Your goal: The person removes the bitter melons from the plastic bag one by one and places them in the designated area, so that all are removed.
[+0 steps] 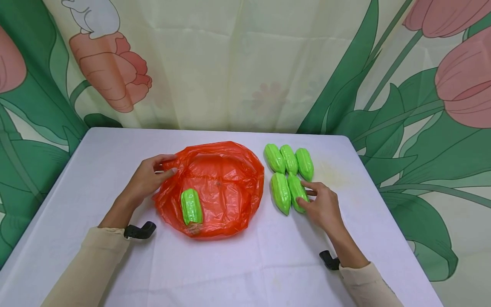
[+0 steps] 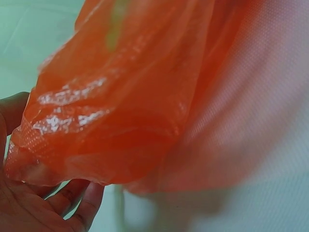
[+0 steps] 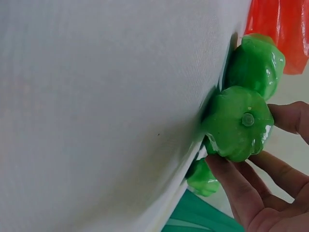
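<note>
A red plastic bag lies with its mouth spread wide, and one glossy green ribbed fruit, star fruit-like, rests inside at its near left. My left hand pinches the bag's left rim; in the left wrist view the red film passes between thumb and fingers. Right of the bag, several more such fruits stand in two rows. My right hand grips the near-right green ribbed fruit, thumb on one side and fingers on the other. In the right wrist view that fruit's end shows a small round nub.
Beside the gripped fruit lies another green fruit, with a far row touching behind. A white cloth covers the table. A printed curtain hangs behind the far edge.
</note>
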Tool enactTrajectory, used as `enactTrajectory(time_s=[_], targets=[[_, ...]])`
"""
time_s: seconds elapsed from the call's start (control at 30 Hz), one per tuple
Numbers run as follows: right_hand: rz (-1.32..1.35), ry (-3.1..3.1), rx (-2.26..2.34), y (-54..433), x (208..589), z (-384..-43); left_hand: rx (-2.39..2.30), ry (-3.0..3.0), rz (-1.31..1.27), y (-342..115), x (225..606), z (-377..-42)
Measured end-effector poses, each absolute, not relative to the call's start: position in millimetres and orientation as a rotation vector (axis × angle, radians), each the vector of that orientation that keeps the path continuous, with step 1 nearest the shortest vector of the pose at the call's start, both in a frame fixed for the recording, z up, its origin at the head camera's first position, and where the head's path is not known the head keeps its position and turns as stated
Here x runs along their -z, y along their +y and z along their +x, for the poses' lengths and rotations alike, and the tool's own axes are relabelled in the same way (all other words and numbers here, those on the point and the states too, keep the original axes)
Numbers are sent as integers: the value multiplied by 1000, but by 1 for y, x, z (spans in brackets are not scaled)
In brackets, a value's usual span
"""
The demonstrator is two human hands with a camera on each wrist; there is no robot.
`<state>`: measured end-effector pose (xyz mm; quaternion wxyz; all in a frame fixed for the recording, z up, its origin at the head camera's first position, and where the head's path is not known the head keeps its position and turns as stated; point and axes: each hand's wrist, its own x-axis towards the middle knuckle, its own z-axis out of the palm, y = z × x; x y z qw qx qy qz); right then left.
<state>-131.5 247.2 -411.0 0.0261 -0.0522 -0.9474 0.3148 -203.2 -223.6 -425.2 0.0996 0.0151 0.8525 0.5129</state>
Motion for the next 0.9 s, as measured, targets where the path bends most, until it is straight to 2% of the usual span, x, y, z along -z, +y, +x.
enactTrajectory(time_s=[0.43,0.9], targets=[[-150,-2814,-904,241,402,-130,-1503,2527,44,-223,425,-205],[114,-2648,-994,178,374,-118,-1500,2514,34,-222,425,-205]])
